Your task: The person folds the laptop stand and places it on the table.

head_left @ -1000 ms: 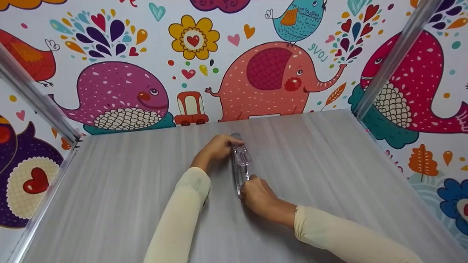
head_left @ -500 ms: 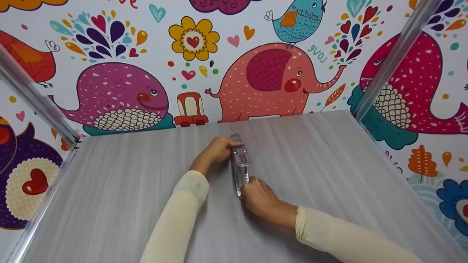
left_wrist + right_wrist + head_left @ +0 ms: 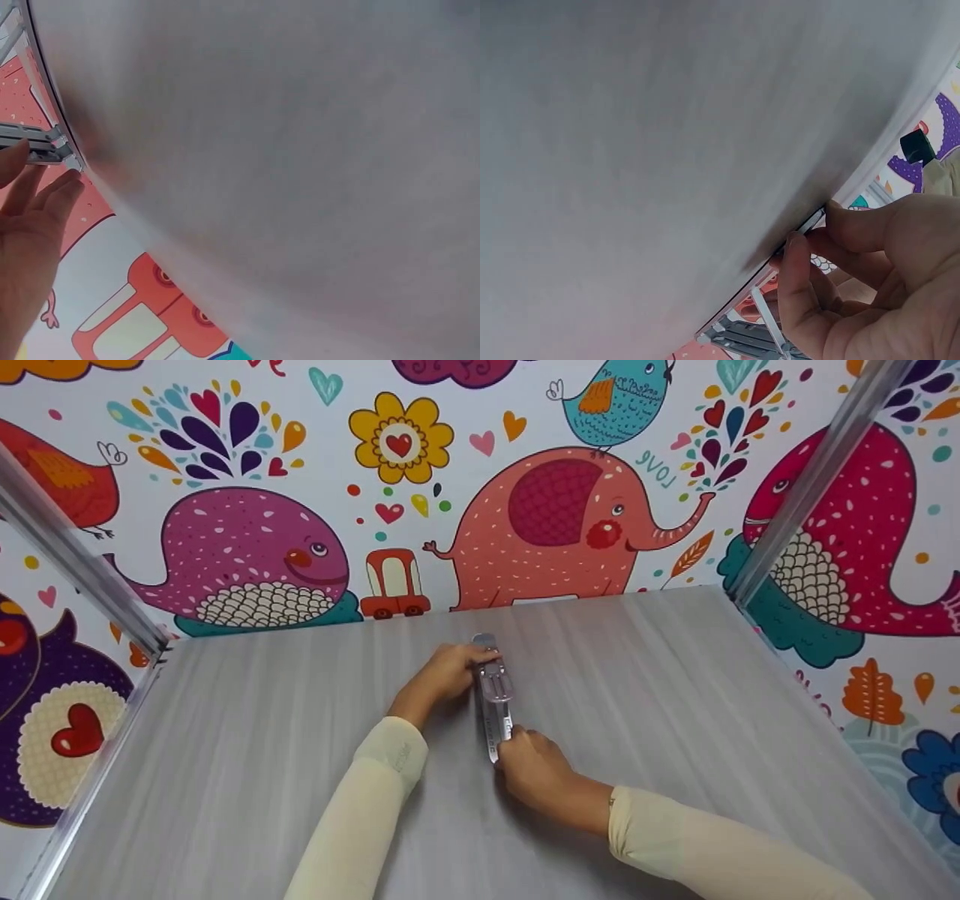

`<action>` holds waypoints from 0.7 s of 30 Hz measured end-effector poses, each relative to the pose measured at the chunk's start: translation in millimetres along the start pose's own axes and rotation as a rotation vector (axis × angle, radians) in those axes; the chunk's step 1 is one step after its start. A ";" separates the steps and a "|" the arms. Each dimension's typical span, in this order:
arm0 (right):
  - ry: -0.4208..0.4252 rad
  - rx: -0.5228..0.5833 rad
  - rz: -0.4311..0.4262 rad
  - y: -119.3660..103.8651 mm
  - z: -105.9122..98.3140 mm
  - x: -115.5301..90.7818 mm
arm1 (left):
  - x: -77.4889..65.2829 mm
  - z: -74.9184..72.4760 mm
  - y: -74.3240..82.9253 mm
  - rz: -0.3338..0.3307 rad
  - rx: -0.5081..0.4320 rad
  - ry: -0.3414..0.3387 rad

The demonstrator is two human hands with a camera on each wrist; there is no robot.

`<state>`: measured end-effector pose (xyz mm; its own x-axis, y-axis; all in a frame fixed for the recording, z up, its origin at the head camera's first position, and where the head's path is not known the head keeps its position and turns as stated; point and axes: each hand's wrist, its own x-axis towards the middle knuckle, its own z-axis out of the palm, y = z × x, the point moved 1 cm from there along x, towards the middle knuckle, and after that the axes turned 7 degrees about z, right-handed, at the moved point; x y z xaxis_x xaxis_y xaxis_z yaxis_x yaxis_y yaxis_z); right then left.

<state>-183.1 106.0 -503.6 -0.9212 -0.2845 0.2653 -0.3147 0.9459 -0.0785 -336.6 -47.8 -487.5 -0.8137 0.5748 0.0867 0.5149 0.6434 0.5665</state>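
A narrow silver metal stand (image 3: 491, 724), folded and long, lies on the table between both hands in the head view. Its upper face carries a slotted, pinkish pad (image 3: 496, 688), and small marks run along one side. My left hand (image 3: 448, 670) grips the far part, thumb across the top. At the near end, my right hand (image 3: 536, 765) pinches the stand between thumb and fingers. The right wrist view shows a thin bar (image 3: 766, 315) angled up from the grooved grey body (image 3: 750, 339). In the left wrist view, thumb and fingers meet the layered metal bars (image 3: 26, 136).
A grey wood-grain table (image 3: 247, 750) spreads around the hands. Behind it rises a wall (image 3: 300, 450) printed with cartoon animals. Metal posts (image 3: 817, 484) stand at the back corners, and a metal rail (image 3: 90, 787) edges the left side.
My left hand and forearm have shifted slightly toward me, thumb staying across the stand. The stand and right hand keep nearly the same place.
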 end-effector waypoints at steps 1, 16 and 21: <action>0.017 -0.018 -0.008 -0.6 0.1 -0.4 | -0.6 -0.3 0.0 -0.007 0.001 -0.004; -0.054 0.045 -0.122 15.8 -4.7 5.4 | -8.0 -2.9 3.1 -0.063 -0.001 -0.058; -0.217 0.231 -0.237 39.7 -19.3 14.8 | -21.8 -2.6 5.6 -0.085 -0.039 -0.008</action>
<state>-204.8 142.4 -484.2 -0.8362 -0.5402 0.0950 -0.5446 0.7972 -0.2605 -316.6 -58.1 -484.0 -0.8516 0.5233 0.0306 0.4331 0.6696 0.6034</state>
